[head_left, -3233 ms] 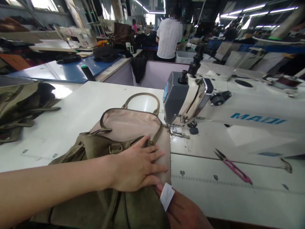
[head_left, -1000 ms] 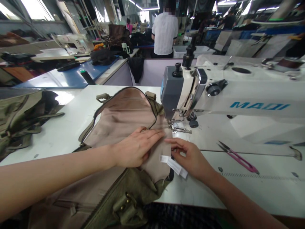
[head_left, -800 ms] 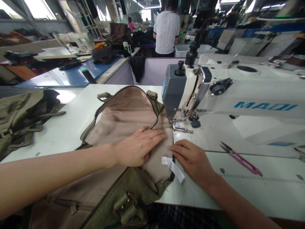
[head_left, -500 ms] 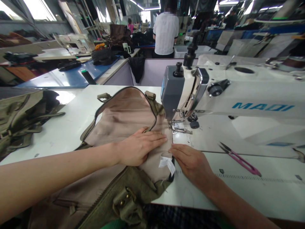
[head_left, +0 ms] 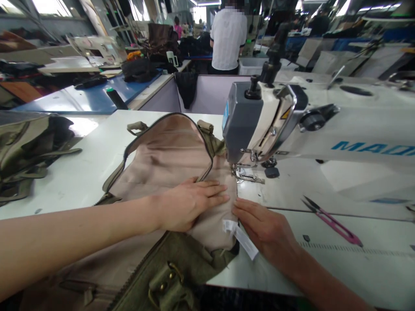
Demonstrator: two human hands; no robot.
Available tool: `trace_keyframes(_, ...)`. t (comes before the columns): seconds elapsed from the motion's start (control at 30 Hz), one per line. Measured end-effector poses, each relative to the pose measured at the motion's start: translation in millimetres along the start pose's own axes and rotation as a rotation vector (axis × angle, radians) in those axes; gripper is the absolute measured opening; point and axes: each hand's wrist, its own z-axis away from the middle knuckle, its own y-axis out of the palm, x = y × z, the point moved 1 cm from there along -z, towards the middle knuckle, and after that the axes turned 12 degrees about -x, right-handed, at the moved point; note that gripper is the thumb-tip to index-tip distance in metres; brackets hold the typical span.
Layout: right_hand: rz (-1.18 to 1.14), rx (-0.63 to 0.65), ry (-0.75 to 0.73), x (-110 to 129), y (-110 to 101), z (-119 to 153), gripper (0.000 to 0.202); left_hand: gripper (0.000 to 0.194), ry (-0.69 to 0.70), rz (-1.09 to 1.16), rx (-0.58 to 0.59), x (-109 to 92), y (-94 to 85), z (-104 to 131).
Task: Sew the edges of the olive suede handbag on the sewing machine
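An olive canvas bag (head_left: 191, 255) lies across the table with its beige lining (head_left: 162, 157) facing up and its zipper opening spread wide. My left hand (head_left: 188, 203) rests flat on the lining, fingers stretched towards the seam edge. At that edge, my right hand (head_left: 266, 224) has its fingers pressed together on the lining's border. A white label (head_left: 244, 242) sticks out from the edge beside my right wrist. Just beyond both hands, the far part of the edge sits at the presser foot (head_left: 236, 172) of the sewing machine (head_left: 244, 123).
Pink-handled thread snips (head_left: 337, 224) lie on the table to the right, by a printed ruler scale. Another olive bag (head_left: 29, 151) is at the left. A green-topped thread cone (head_left: 116, 98) stands behind. Farther off, a person in a white shirt (head_left: 228, 41) has their back turned.
The white label has swung outward past the fabric edge and now lies towards my right wrist. The view has shifted slightly; both hands keep nearly the same places on the lining.
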Motion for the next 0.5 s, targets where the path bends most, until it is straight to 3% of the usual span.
trace_keyframes(0.13,-0.024,0.059,-0.036,5,-4,0,0.027,0.086,0.022,-0.004,0.026,0,-1.3,-5)
trace_keyframes(0.27,0.012,0.026,-0.072,6,-1,-1,0.029,0.082,0.052,-0.001,0.045,5,-3.3,-8)
trace_keyframes(0.5,-0.031,-0.040,-0.029,-10,11,-14,0.024,0.079,0.064,0.068,-0.070,25,-9.9,-18)
